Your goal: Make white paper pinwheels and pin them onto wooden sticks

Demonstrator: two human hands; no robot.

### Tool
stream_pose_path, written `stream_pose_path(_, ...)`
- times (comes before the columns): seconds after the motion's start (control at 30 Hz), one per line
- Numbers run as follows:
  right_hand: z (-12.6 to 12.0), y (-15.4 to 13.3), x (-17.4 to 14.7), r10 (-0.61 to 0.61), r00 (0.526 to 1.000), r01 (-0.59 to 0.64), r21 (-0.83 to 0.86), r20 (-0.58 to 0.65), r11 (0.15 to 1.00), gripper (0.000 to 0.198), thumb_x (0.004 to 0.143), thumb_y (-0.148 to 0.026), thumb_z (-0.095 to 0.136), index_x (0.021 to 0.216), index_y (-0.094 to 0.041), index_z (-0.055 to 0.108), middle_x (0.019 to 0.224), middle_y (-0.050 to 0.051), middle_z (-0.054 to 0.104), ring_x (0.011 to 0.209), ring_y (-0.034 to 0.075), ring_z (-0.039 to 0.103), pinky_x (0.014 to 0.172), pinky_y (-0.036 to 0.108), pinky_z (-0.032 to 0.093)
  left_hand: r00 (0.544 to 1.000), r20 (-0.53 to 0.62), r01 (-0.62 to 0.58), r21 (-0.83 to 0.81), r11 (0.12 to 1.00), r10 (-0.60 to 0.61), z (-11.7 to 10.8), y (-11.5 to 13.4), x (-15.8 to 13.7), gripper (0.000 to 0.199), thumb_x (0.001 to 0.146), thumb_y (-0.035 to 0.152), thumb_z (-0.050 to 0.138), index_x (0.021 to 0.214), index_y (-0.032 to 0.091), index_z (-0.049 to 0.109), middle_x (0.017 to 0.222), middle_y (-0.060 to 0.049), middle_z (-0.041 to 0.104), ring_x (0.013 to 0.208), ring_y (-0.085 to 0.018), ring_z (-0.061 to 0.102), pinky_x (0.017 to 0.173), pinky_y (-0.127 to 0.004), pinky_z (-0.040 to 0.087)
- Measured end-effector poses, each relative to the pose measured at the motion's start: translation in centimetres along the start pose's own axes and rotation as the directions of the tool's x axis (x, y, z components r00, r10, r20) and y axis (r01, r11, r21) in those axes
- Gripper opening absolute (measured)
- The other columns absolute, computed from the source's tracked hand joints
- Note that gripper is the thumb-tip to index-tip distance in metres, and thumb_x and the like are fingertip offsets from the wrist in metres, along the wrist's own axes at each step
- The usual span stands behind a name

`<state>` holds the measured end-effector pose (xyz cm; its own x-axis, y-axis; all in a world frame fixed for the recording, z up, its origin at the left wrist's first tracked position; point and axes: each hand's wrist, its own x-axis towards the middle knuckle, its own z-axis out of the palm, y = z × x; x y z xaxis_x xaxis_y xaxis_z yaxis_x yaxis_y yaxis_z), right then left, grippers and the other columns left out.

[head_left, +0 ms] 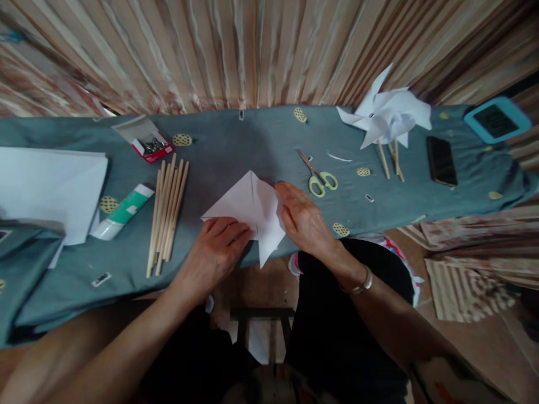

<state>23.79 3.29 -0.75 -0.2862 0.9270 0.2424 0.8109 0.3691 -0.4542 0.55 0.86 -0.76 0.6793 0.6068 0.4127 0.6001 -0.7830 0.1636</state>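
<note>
A white sheet of paper [252, 203] with creases and cut corners lies at the table's front edge, one pointed flap hanging over that edge. My left hand [223, 244] has its curled fingers on the paper's lower left side, gripping it. At the right side, my right hand [305, 216] holds a bent-up part of the sheet, its thumb partly hidden. Just beyond the right hand lie scissors [316, 175] with pale green handles. Wooden sticks [167, 216], several in a bundle, rest to the left of my left hand.
A glue tube [124, 212], a small red-and-white box [150, 145] of metal fasteners and a paper stack [50, 179] occupy the left. White paper pinwheels [385, 112] on sticks, a black phone [441, 161] and a blue-framed device [497, 119] are at right. A curtain [236, 56] hangs behind.
</note>
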Motion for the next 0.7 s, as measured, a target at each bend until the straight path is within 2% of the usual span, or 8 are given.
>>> stream_pose_path(0.2,-1.2,-0.5,-1.2,0.023,0.999,-0.022,0.051,-0.023,0.998,0.043,0.097,-0.026,0.041,0.132,-0.007,0.058,0.133,0.019,0.064,0.127,0.030,0.059,0.109,0.051,0.048,0.997,0.003,0.073,0.082,0.994,-0.074,-0.8,-2.4,-0.7,0.021,0.093,0.010,0.053,0.103,0.018,0.070,0.113,-0.008,0.072,0.104,-0.027,0.061,0.087,-0.044,0.051)
stream_pose_path(0.37,-2.7,-1.5,-2.0,0.145,0.987,-0.157,0.244,0.067,0.957,0.036,0.095,-0.028,0.048,0.126,-0.016,0.063,0.115,0.011,0.074,0.094,0.023,0.073,0.090,0.043,0.060,0.992,-0.023,0.123,0.096,0.988,-0.122,-2.0,-3.9,-0.2,0.026,0.089,0.007,0.051,0.106,0.016,0.069,0.125,-0.012,0.067,0.111,-0.031,0.058,0.090,-0.050,0.052)
stream_pose_path(0.43,-2.8,-1.5,-2.0,0.188,0.981,-0.196,0.275,0.056,0.941,0.035,0.094,-0.027,0.049,0.125,-0.018,0.063,0.115,0.010,0.074,0.091,0.022,0.074,0.089,0.042,0.060,0.990,-0.063,0.128,0.087,0.988,-0.123,-2.3,-3.2,0.3,0.028,0.090,0.008,0.051,0.111,0.016,0.067,0.127,-0.013,0.065,0.111,-0.031,0.058,0.089,-0.050,0.052)
stream_pose_path(0.5,-2.8,-1.4,-1.8,0.203,0.979,-0.204,0.278,0.032,0.939,0.036,0.094,-0.027,0.049,0.126,-0.017,0.062,0.120,0.011,0.073,0.097,0.022,0.073,0.092,0.043,0.059,0.993,-0.064,0.100,0.063,0.993,-0.096,-2.3,-1.8,0.9,0.022,0.093,0.017,0.054,0.112,0.015,0.066,0.120,-0.013,0.068,0.104,-0.029,0.060,0.085,-0.047,0.054)
stream_pose_path(0.57,-2.5,-1.2,-1.7,0.193,0.981,-0.194,0.277,0.034,0.941,0.037,0.095,-0.026,0.047,0.127,-0.016,0.062,0.123,0.012,0.071,0.103,0.023,0.072,0.095,0.044,0.058,0.999,-0.037,0.031,0.038,0.999,-0.030,-1.8,-0.3,1.4,0.021,0.094,0.029,0.058,0.103,0.012,0.067,0.105,-0.013,0.070,0.091,-0.028,0.061,0.075,-0.043,0.056)
stream_pose_path(0.7,-2.1,-1.2,-1.8,0.155,0.988,-0.155,0.248,0.019,0.956,0.036,0.094,-0.026,0.049,0.125,-0.015,0.064,0.120,0.011,0.073,0.108,0.024,0.071,0.097,0.042,0.057,0.994,0.096,0.049,0.065,0.997,-0.055,-0.5,1.3,1.8,0.013,0.093,0.023,0.059,0.096,0.013,0.066,0.093,-0.009,0.070,0.082,-0.023,0.061,0.072,-0.035,0.055)
